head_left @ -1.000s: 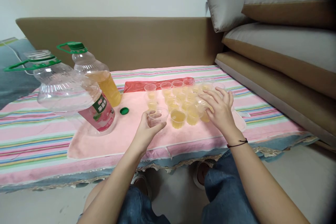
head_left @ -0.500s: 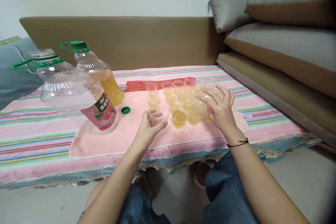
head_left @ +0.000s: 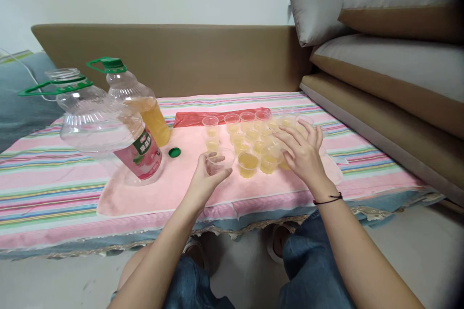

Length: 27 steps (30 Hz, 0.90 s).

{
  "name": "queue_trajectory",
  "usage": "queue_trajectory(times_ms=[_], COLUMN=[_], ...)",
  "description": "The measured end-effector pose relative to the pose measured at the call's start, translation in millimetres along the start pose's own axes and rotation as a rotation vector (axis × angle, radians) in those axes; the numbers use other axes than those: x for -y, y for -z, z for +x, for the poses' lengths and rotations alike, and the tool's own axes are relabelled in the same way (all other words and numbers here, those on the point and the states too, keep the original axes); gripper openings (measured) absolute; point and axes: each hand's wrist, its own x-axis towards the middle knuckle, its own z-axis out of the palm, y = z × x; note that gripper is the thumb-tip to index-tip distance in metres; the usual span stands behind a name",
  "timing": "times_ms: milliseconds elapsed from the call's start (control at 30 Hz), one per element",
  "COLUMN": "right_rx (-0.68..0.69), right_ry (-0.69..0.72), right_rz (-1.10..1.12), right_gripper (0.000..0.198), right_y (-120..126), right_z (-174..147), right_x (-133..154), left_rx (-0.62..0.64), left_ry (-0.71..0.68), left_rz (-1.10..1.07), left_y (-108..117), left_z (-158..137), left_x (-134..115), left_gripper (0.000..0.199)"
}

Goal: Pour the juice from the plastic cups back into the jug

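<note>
My left hand curls round a clear plastic cup that looks empty, low over the pink cloth. Thumb and fingers press on its sides. Right beside it stands a cup of yellow drink. My right hand is curved over the right part of the cup group, its thumb and fingers around a clear plastic cup that appears tilted to the left. The hand and overlapping clear rims partly hide that cup. Several more cups holding yellow drink stand in rows behind.
To the left stand an open, clear large bottle with a pink label and a green-capped bottle of yellow drink. A green cap lies on the pink cloth. Red plastic lies behind the cups; stacked cushions rise at right.
The view has shifted slightly. Both hands keep nearly the same places and grips; the cup at my right hand seems slightly shifted.
</note>
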Motion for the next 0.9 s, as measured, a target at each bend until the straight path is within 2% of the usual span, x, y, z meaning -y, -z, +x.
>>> queue_trajectory(times_ms=[300,667,800,900], right_rx=[-0.02,-0.051,-0.158,-0.201], right_ry=[0.018,-0.05,-0.119,-0.276], right_rz=[-0.007,0.046,0.194,0.48], right_gripper=[0.049,0.053,0.05,0.058], right_y=[-0.2,5.2,5.5,7.9], right_z=[-0.2,-0.9,-0.9,0.9], right_x=[3.7,4.9,4.8,13.8], left_rx=[0.004,0.073,0.093,0.137], left_ry=[-0.001,-0.041,-0.095,-0.145], left_rz=[0.016,0.01,0.042,0.082], left_y=[-0.2,-1.5,-4.4,-8.5], left_z=[-1.5,-1.0,0.7,-1.0], left_x=[-1.0,1.9,5.8,6.3], left_gripper=[0.074,0.069,0.069,0.066])
